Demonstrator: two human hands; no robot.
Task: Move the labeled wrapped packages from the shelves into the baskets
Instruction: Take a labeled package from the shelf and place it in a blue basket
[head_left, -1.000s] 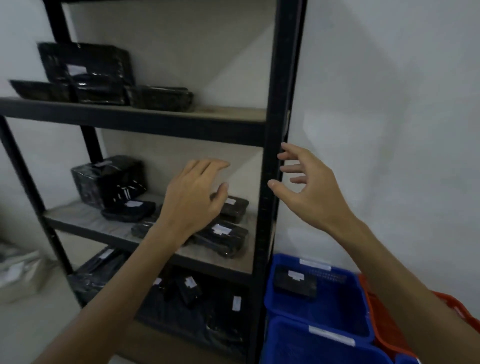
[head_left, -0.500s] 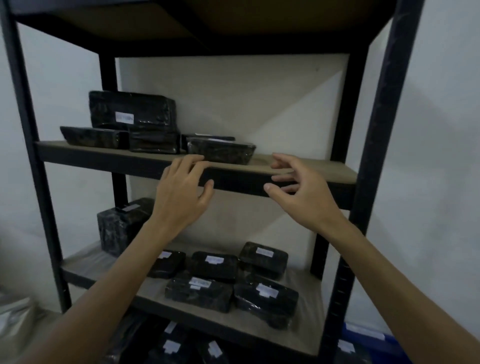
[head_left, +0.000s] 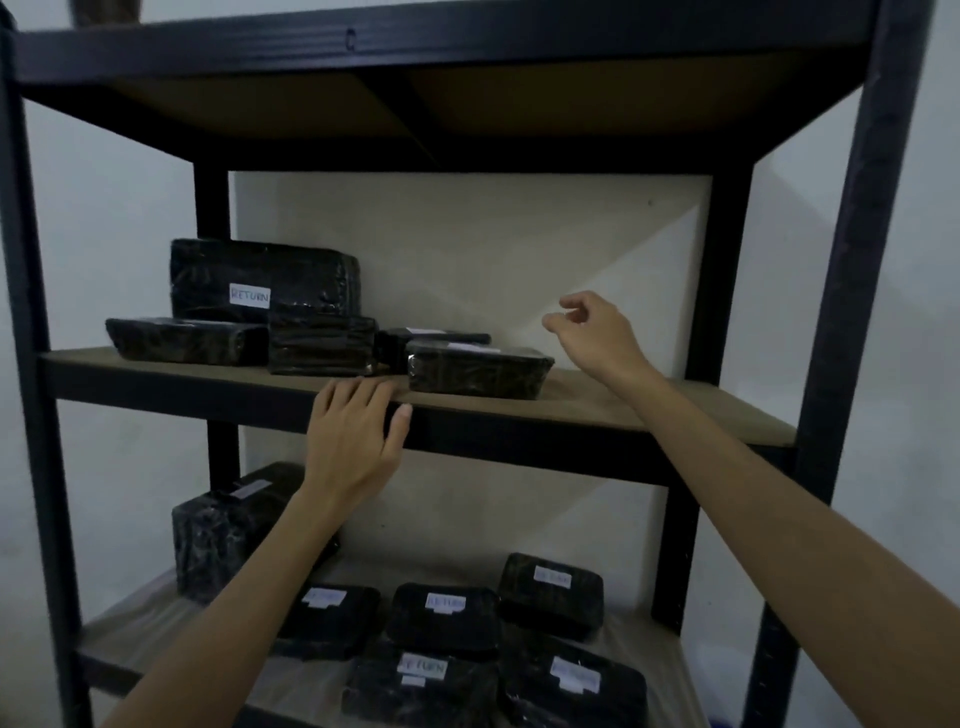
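— Black film covers all five packages on the middle shelf (head_left: 623, 410) in front of you.
— Right, and the tallest package (head_left: 260, 275) stands at the back left, its white label reading RETURN. The front package (head_left: 478, 371) lies nearest your right hand (head_left: 592, 332).
— Your right hand is apart from it, though: it hangs above the board just to the package's right, fingers loosely curled, holding nothing.
— Your left hand (head_left: 353, 441) lies flat on that shelf's front edge, fingers (head_left: 358, 392) straight, gripping nothing.
— Below your arms, the lower shelf (head_left: 130, 623) holds a tall block (head_left: 223, 535) at the left and five flat labelled packages (head_left: 441, 618) beside it.
— Some of those labels read RETURN; the others are too blurred for me to read.
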